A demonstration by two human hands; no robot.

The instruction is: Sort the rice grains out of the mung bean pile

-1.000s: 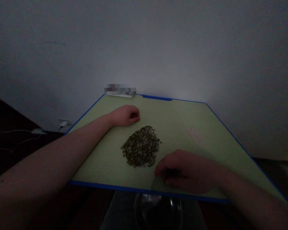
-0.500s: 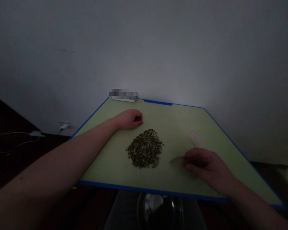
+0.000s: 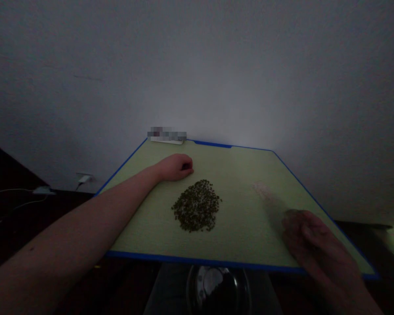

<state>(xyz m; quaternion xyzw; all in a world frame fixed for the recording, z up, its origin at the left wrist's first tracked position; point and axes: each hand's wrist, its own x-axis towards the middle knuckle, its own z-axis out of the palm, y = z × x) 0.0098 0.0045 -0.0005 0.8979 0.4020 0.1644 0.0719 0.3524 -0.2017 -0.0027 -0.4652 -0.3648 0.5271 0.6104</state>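
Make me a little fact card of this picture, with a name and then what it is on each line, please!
Left hand: loosely curled, just beyond the dark pile; no held thing shows
Right hand: blurry, over the table's right side; can't tell if it holds anything
Dark pile: small greenish bits with paler specks, mid-table
Pale patch: right of the dark pile, too faint to name
Table: pale green top, blue edges
Shiny bowl: below the table's near edge
Wall: grey, behind the table
Light: dim
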